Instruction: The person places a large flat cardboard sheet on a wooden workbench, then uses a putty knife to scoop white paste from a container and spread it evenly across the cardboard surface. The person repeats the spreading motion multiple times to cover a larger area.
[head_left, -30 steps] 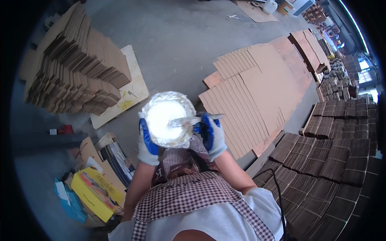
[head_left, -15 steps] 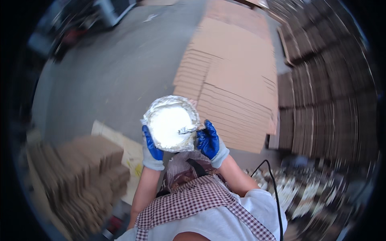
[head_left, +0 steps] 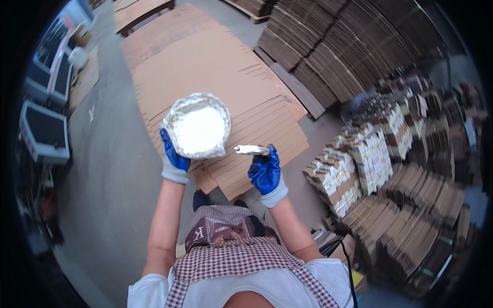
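My left hand [head_left: 174, 154], in a blue-coated work glove with a pale cuff, grips the lower left side of a round bowl [head_left: 221, 114]. Crumpled, silvery white material crusts its rim. Bright white paste [head_left: 203, 131] fills much of the inside. To the right, apart from the bowl, my right hand [head_left: 265, 172] wears a matching glove. Its fingers are closed around the end of a short tool [head_left: 250, 150] coated in white, which points left toward the bowl. The tool's kind cannot be made out. Both hands are held above flat cardboard sheets [head_left: 179, 61].
The overlapping sheets spread over a low surface ahead of me. Tall cardboard stacks [head_left: 328, 41] stand at the far right. Bundled white and brown cardboard [head_left: 370, 159] and curved piles [head_left: 405, 215] lie to my right. Machinery [head_left: 46, 128] lines the left, across grey floor [head_left: 102, 205].
My view has turned to the right; the sheets now lie under the bowl. The tool has come away from the paste and is held clear, right of the bowl.
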`<state>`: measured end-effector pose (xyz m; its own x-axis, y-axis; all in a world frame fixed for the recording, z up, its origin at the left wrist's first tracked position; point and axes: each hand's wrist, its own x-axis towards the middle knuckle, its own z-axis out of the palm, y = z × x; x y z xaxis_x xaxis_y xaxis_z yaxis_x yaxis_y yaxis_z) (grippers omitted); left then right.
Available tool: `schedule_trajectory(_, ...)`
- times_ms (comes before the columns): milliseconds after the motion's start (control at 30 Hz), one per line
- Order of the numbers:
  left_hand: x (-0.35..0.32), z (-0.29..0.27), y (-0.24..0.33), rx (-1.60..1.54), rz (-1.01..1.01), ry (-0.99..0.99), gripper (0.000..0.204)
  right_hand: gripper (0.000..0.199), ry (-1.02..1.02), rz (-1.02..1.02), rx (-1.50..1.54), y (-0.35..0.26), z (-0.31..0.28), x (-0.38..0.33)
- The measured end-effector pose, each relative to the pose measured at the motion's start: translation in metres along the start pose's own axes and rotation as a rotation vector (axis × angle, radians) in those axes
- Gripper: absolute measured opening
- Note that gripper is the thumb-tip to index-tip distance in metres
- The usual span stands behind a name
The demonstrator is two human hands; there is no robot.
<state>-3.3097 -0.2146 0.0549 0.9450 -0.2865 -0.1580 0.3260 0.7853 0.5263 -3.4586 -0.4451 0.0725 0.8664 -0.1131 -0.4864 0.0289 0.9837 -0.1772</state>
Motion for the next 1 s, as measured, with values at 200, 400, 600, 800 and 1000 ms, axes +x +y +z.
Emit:
schedule_trajectory(200,0.155,0.013,0.006,0.034,-0.207,-0.078,0.070,0.029,0.098,-0.316,-0.033,-0.014,-0.058,-0.008)
schedule_trajectory(400,0.281,-0.014,-0.012,0.081,-0.336,-0.163,0.071,0.031,0.282,-0.582,-0.005,0.027,-0.069,-0.006)
schedule_trajectory(600,0.332,-0.059,-0.026,0.222,-0.301,-0.166,0.063,0.033,0.361,-0.632,0.014,0.041,-0.062,0.006)
schedule_trajectory(800,0.322,-0.076,-0.004,1.477,0.797,0.184,0.055,0.028,0.321,-0.606,0.062,0.038,-0.060,0.028)
schedule_trajectory(1000,0.214,-0.009,-0.013,1.542,0.737,-1.061,0.048,0.025,0.471,-0.832,-0.127,0.023,-0.061,0.058)
